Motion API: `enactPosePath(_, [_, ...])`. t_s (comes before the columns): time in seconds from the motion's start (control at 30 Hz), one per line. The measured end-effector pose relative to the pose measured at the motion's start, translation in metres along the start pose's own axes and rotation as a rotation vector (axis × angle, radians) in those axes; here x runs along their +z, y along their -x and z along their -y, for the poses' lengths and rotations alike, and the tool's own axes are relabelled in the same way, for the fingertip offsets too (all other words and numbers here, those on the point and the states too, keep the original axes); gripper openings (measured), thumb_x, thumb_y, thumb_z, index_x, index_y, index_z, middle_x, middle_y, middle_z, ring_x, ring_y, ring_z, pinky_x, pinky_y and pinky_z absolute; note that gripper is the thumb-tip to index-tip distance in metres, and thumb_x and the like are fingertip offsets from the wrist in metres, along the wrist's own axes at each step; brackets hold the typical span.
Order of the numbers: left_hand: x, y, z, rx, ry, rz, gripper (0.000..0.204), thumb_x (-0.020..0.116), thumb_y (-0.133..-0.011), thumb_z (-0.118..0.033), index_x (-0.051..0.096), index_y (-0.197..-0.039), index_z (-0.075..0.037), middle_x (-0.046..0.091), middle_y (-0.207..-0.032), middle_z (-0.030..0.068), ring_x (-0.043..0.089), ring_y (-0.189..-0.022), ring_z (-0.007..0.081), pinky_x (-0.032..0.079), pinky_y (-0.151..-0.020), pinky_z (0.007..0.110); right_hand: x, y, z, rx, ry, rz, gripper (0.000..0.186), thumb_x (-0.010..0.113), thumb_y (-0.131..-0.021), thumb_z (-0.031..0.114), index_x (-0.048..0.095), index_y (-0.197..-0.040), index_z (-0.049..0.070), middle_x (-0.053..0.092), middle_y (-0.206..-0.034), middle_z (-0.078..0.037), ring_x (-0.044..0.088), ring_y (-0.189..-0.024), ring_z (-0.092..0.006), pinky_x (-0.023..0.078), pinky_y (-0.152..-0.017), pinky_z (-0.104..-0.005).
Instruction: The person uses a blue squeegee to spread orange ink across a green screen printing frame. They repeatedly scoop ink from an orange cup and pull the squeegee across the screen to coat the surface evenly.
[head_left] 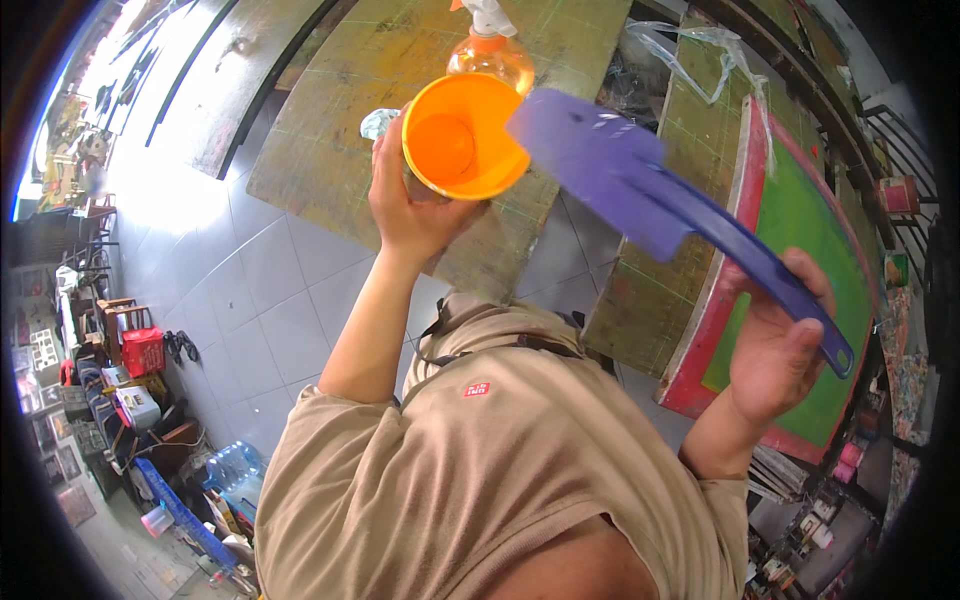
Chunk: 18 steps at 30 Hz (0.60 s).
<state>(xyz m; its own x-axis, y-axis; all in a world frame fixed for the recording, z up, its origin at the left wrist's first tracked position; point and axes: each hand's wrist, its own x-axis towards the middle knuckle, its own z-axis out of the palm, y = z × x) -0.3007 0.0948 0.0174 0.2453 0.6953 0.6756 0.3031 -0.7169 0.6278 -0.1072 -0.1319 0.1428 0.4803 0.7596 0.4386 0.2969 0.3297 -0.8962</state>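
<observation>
My left hand (410,205) is raised and grips an orange round container (462,135) from below, its open mouth turned toward the camera. My right hand (780,355) holds the handle of a blue-purple plastic spatula (640,185). The spatula's broad flat blade reaches up and left to just beside the container's rim, and it is blurred. Whether the blade touches the container I cannot tell. My beige shirt (480,470) fills the lower middle of the view.
A spray bottle of orange liquid (490,50) stands on a worn wooden table (340,130) behind the container. A red-framed screen with green mesh (800,230) lies on the table to the right. The tiled floor (260,290), a red basket (143,350) and cluttered shelves lie to the left.
</observation>
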Motion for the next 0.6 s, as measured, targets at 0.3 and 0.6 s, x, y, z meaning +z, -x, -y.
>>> enactPosePath(0.3, [-0.02,-0.024,0.002,0.309,-0.074,-0.047,0.061,0.08,-0.069,-0.028,0.055,-0.119,-0.002,0.061,-0.117,0.0175,0.055,-0.117,0.0306,0.026,-0.109,0.042,0.075,-0.04,-0.012,-0.299,0.427,0.323,0.038,0.07,-0.082,0.024,0.057,-0.103,-0.005,0.063,-0.095,-0.017,0.064,-0.076,-0.0305,0.051,-0.069,-0.035])
enactPosePath(0.6, [-0.027,-0.033,0.008,0.438,-0.032,-0.058,0.056,0.077,-0.074,-0.031,0.055,-0.117,-0.002,0.06,-0.119,0.0193,0.055,-0.117,0.034,0.025,-0.11,0.043,0.101,-0.038,-0.015,-0.433,0.487,0.305,0.036,0.072,-0.079,0.018,0.056,-0.102,-0.004,0.063,-0.09,-0.018,0.063,-0.072,-0.0325,0.051,-0.063,-0.0364])
